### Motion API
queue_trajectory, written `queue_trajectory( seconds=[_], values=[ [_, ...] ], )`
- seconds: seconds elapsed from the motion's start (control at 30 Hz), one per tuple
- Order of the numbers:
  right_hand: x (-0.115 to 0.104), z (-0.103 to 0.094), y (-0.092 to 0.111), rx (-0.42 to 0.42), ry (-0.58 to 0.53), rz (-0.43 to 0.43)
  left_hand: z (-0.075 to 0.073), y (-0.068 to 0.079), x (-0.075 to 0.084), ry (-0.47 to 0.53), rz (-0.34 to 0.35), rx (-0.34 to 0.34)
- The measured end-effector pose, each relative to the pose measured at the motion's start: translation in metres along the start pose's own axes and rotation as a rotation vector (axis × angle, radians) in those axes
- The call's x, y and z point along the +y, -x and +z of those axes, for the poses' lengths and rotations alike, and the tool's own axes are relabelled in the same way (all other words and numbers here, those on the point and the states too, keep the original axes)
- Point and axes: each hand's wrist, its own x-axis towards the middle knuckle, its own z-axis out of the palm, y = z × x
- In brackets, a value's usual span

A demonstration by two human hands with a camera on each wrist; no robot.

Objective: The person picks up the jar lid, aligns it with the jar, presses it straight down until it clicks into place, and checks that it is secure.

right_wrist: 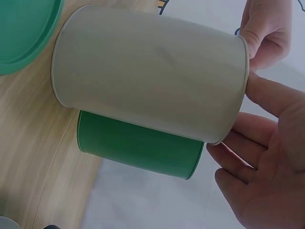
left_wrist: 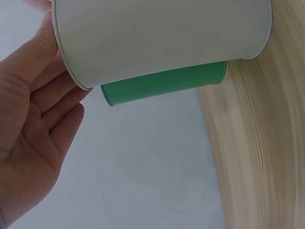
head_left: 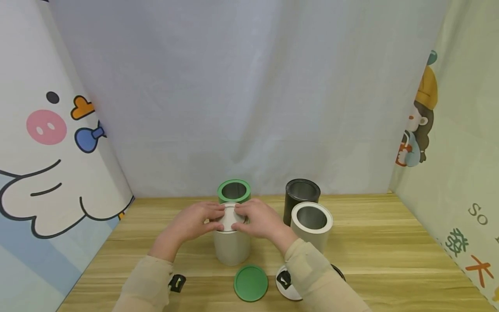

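A tall white can (head_left: 231, 249) stands upright on the wooden table, with a white lid (head_left: 230, 219) over its top. My left hand (head_left: 196, 222) touches the lid from the left, thumb at the near side and fingers at the far side. From the right, my right hand (head_left: 263, 220) touches it the same way. Both wrist views show fairly straight fingers at the can's top rim, the fingertips partly hidden behind it. Just behind stands a green can (head_left: 234, 190), its top open and its lower part covered by the white one.
To the right, an open white can (head_left: 312, 216) stands before an open black can (head_left: 302, 190). A green lid (head_left: 251, 284) lies nearest the front. Under my right forearm are a white lid (head_left: 286, 292) and a black edge. A grey curtain (head_left: 253, 86) hangs behind the table.
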Motion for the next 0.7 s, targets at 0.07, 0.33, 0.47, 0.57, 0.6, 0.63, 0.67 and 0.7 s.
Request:
queue_trajectory(
  seconds=[0.07, 0.33, 0.47, 0.57, 0.6, 0.63, 0.67, 0.7],
  values=[
    [0.0001, 0.0005, -0.0002, -0.003, 0.001, 0.005, 0.0006, -0.0005, -0.0001, 0.0, -0.001, 0.003],
    [-0.0019, -0.0002, -0.0027, -0.012, 0.021, 0.01, -0.001, -0.0035, 0.0021, -0.019, 0.007, 0.006],
    [-0.0034, -0.0004, -0.0041, -0.015, 0.046, 0.001, -0.0035, -0.0047, 0.0049, -0.018, -0.001, -0.001],
    [-0.0048, -0.0012, -0.0049, -0.015, 0.053, 0.003, -0.0048, -0.0057, 0.0069, -0.018, -0.018, -0.007],
    [-0.0053, -0.0014, -0.005, -0.015, 0.052, 0.004, -0.005, -0.006, 0.0075, -0.019, -0.023, -0.009],
    [-0.0056, -0.0016, -0.0051, -0.014, 0.054, 0.003, -0.0052, -0.0063, 0.008, -0.022, -0.028, -0.01],
    [-0.0059, -0.0016, -0.0052, -0.013, 0.058, 0.003, -0.0053, -0.0066, 0.0083, -0.024, -0.03, -0.012],
    [-0.006, -0.0017, -0.0055, -0.011, 0.06, 0.003, -0.0053, -0.007, 0.0084, -0.025, -0.03, -0.012]
  ],
)
